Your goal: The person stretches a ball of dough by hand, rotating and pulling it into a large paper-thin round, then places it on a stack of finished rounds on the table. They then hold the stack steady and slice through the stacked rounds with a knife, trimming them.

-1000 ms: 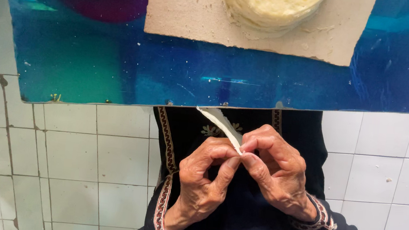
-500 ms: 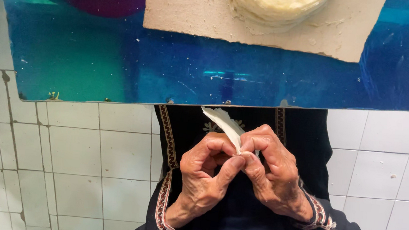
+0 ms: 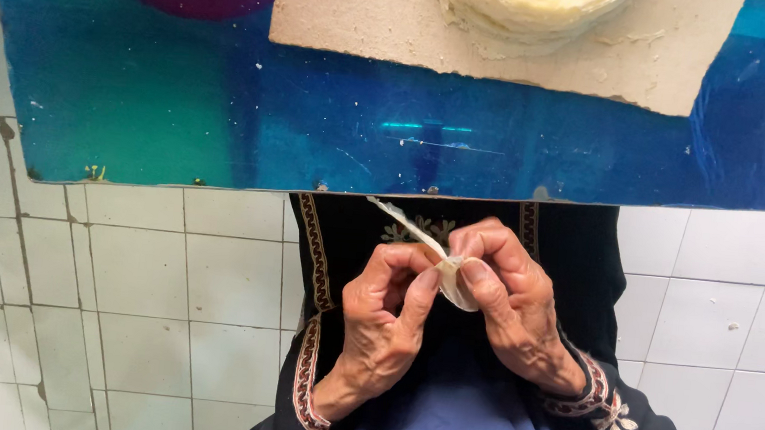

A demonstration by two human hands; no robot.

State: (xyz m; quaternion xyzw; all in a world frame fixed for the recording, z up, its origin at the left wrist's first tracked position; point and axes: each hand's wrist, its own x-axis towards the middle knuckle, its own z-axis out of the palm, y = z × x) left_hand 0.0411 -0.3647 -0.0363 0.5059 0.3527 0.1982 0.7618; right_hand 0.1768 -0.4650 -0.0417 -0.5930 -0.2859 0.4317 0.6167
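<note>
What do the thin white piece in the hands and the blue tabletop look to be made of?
White piece: likely soft dough, matte and pale; it bends where both hands pinch it. Blue tabletop: glossy, probably a plastic or laminate sheet, showing reflections and flour specks.

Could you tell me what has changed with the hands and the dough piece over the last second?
The dough piece now sits lower between both hands, its free end shorter as the fingers fold it in. Left hand and right hand keep their pinch. The blue board stayed put.

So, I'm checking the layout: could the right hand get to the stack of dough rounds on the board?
Probably yes: the right hand is pinching a dough wrapper, but nothing blocks the stack.
</note>
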